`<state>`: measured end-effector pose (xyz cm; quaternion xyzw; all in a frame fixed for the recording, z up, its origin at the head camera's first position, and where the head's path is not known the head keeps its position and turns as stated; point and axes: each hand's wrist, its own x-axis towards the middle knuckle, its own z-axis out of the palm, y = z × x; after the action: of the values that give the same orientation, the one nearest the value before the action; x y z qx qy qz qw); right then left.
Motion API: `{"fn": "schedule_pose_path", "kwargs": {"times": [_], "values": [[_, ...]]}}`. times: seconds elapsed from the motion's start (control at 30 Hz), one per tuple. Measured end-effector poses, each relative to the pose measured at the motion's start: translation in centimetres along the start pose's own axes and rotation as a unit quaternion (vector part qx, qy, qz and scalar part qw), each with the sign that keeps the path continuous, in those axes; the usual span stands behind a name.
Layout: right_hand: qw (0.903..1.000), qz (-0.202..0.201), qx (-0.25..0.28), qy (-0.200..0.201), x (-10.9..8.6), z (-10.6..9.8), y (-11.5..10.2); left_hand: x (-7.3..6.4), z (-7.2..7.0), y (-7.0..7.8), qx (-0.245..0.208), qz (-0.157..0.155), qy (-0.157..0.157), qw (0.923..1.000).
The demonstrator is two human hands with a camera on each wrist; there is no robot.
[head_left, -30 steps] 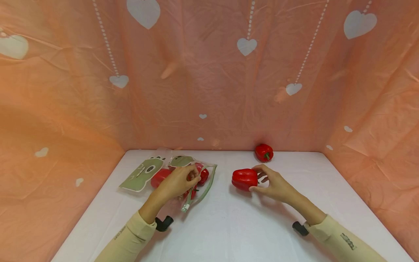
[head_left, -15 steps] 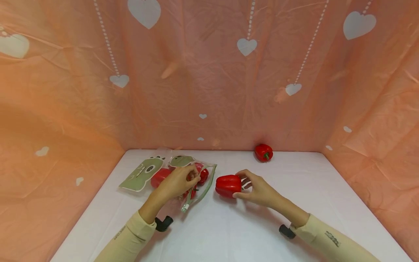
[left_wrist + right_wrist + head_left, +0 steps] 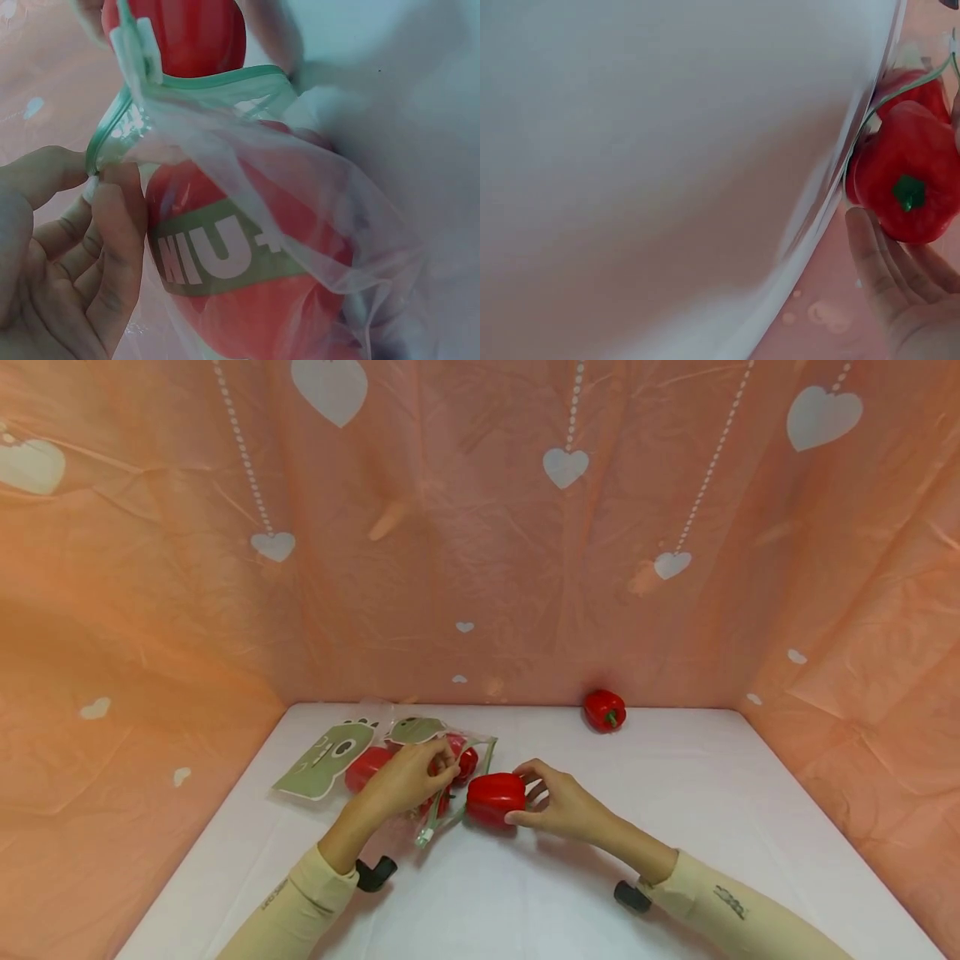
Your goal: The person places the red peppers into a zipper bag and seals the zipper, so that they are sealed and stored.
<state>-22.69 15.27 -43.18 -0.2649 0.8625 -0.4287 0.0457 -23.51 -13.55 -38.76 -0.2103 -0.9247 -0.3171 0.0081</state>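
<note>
My left hand (image 3: 408, 778) pinches the green-edged mouth of a clear zip bag (image 3: 318, 764) with a green cartoon print. Inside the bag lie several red bell peppers (image 3: 366, 768), seen through the plastic in the left wrist view (image 3: 262, 307). At the bag's mouth, my right hand (image 3: 564, 806) holds another red bell pepper (image 3: 495, 799) between thumb and fingers, its stem end toward the palm. That pepper overlaps the green zip edge (image 3: 217, 78) in the head view. In the right wrist view its green stem (image 3: 909, 193) faces the camera.
One more red bell pepper (image 3: 604, 710) lies at the back of the white table (image 3: 675, 760), right of the middle. A pink-orange cloth (image 3: 510, 577) with white hearts stands behind and at both sides. A white slider (image 3: 425, 836) sits on the bag's near corner.
My right hand has carried its bell pepper left and slightly nearer to me, up to the bag's mouth. My left hand and the bag have stayed in place.
</note>
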Motion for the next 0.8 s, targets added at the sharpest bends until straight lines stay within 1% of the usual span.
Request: {"fn": "schedule_pose_path", "kwargs": {"times": [0.1,0.2,0.33,0.43,0.53,0.67,0.73,0.8], "values": [[1.0000,0.009,0.004,0.001,0.4,0.5,-0.4,0.0,0.0,0.0,-0.002,0.001,0.001,1.0000],[0.9998,0.020,0.004,0.001,0.8,0.9,-0.7,0.1,0.0,0.0,-0.001,0.009,0.003,1.0000],[0.9992,0.038,-0.007,-0.002,1.0,1.4,-0.8,0.0,0.0,-0.1,-0.004,0.012,0.002,0.9999],[0.9986,0.052,0.004,-0.008,1.1,1.5,-0.9,-0.1,0.0,-0.1,-0.008,0.013,0.000,0.9999],[0.9963,0.071,0.045,-0.017,1.2,1.7,-1.1,-0.1,0.0,-0.1,-0.008,0.014,0.000,0.9999],[0.9888,0.100,0.109,-0.013,1.5,2.0,-1.2,-0.1,0.0,-0.1,-0.007,0.013,0.000,0.9999],[0.9858,0.110,0.127,-0.009,1.6,2.1,-1.2,-0.1,0.0,-0.1,-0.008,0.015,0.001,0.9999],[0.9834,0.109,0.145,-0.008,1.7,2.2,-1.3,-0.1,0.0,-0.1,-0.010,0.013,0.002,0.9999]]}}
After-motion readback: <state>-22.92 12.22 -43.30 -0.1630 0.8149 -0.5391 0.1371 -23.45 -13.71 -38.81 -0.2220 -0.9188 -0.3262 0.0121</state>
